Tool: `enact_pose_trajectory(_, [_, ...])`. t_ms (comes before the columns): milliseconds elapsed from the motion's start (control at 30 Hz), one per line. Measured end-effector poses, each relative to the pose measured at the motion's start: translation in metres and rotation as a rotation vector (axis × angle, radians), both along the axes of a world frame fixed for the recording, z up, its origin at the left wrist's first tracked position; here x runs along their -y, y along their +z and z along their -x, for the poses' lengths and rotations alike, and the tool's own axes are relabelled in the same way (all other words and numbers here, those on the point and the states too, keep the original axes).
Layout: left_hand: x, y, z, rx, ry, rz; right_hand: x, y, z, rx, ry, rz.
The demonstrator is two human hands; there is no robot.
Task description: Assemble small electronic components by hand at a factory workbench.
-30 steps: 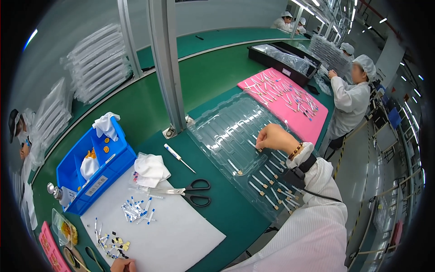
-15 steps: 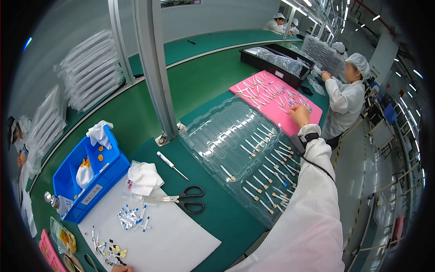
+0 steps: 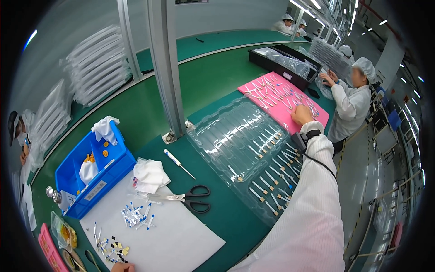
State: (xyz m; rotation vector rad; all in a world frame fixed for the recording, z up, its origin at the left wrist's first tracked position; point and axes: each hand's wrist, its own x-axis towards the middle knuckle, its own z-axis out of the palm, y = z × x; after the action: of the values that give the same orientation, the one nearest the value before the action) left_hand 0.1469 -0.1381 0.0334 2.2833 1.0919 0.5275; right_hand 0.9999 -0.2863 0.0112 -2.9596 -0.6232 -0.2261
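My right hand is stretched far out and rests fingers-down on a pink mat strewn with several thin stick-like pieces. What its fingers hold is hidden. Between me and the mat lies a clear moulded plastic tray; several of the same sticks lie in rows in its near right slots. Only a sliver of my left hand shows at the bottom edge, on a white sheet beside small blue-and-white bits.
Black-handled scissors, a pen-like tool and a crumpled white cloth lie on the green bench. A blue bin stands at the left, a metal post behind. A co-worker in white works by a black tray.
My right hand has left the clear tray's right side and reached outward to the pink mat. The view has swung slightly with it.
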Motion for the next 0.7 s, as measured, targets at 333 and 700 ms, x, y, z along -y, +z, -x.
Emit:
enact_pose_trajectory(333, [0.002,0.004,0.003,-0.033,0.013,0.018,-0.053,0.046,0.21,-0.522,0.536,-0.385])
enact_pose_trajectory(700, [-0.003,0.0,0.001,-0.035,-0.055,-0.03,-0.046,0.029,0.238,-0.533,0.605,-0.2])
